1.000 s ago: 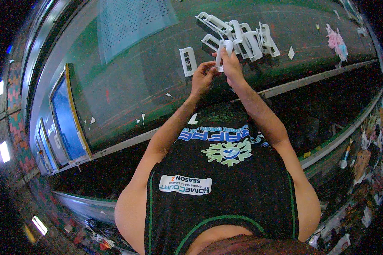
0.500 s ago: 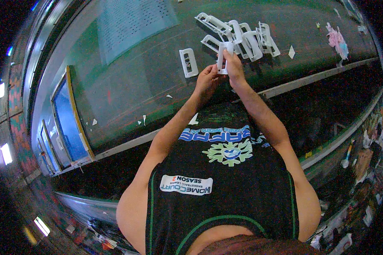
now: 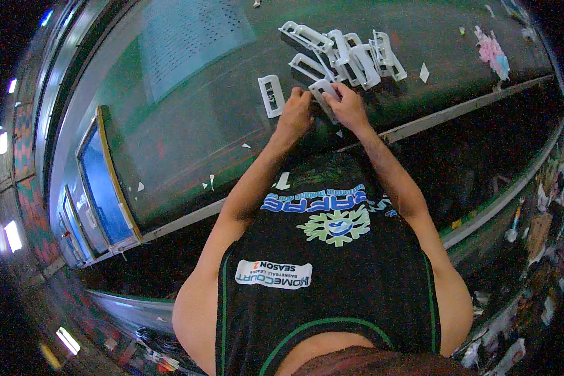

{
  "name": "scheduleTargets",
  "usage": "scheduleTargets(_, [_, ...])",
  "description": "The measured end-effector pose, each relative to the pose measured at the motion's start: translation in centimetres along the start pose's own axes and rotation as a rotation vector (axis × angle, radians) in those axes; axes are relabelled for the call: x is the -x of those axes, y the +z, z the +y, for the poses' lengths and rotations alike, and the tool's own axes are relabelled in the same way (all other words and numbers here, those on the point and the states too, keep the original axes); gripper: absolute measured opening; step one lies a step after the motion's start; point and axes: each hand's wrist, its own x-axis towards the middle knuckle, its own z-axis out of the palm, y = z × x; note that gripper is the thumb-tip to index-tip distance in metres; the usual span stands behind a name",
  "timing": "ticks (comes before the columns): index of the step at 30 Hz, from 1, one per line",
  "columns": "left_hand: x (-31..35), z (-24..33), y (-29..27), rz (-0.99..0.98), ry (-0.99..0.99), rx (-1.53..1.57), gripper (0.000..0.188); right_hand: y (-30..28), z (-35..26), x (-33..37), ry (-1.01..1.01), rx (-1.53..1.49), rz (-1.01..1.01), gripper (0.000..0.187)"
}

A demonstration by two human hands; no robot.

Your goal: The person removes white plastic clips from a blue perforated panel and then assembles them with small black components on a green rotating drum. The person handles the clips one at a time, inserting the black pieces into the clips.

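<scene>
Pinched in my right hand (image 3: 349, 108) is a white plastic handle-shaped frame (image 3: 318, 86), a long piece with a slot through it, tilted with its far end up and to the left. My left hand (image 3: 296, 115) is just left of that piece, its fingers curled together; whatever is in them, if anything, is too small to make out. A single matching white frame (image 3: 281, 111) lies on the dark green surface right beside my left hand. Just beyond my hands several similar white frames (image 3: 363, 66) lie in a loose heap.
The work surface (image 3: 188, 138) ends at a pale edge strip (image 3: 413, 128) near my body. A translucent perforated sheet (image 3: 191, 44) lies at the far left. Pink and blue scraps (image 3: 492, 51) are at the right. Small white offcuts (image 3: 424, 73) are scattered about. A blue framed panel (image 3: 106, 185) stands at the left.
My left hand has come away from the held frame and shifted slightly left. My right hand has tilted the frame, its far end swinging left.
</scene>
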Motion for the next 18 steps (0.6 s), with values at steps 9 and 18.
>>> scheduleTargets(9, [1.1,-0.5,-0.7,0.112,-0.166,0.237,0.058,2.2,0.4,-0.6,-0.334,0.289,0.118,0.044])
scheduleTargets(18, [2.2,0.8,-1.3,0.243,-0.114,0.257,0.048,0.2,-1.4,-1.8,-0.568,0.424,0.218,0.027])
